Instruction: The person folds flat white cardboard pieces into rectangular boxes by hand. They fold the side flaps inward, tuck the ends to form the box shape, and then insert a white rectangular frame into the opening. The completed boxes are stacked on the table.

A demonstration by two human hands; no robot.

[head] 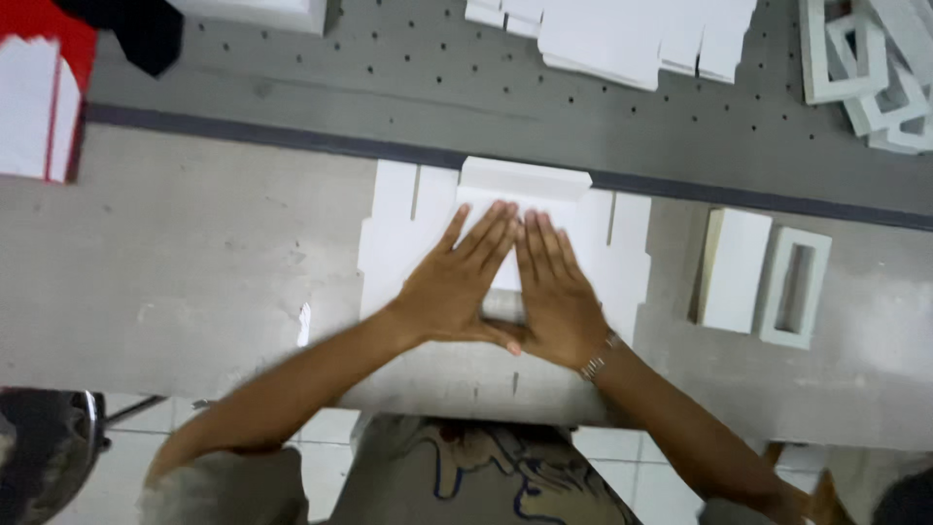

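A flat white die-cut cardboard sheet (398,233) with slotted flaps lies on the grey worktable (194,262). Its far flap (525,180) is folded up. My left hand (457,282) and my right hand (554,292) lie flat on the sheet's middle, side by side, fingers pointing away, thumbs touching. Both press on the cardboard and grip nothing. A metal watch band sits on my right wrist.
A white folded box (737,267) and a white windowed frame piece (797,287) lie to the right. More white cut sheets (622,34) and frames (875,68) rest on the perforated grey surface behind. A red and white piece (39,97) is at far left.
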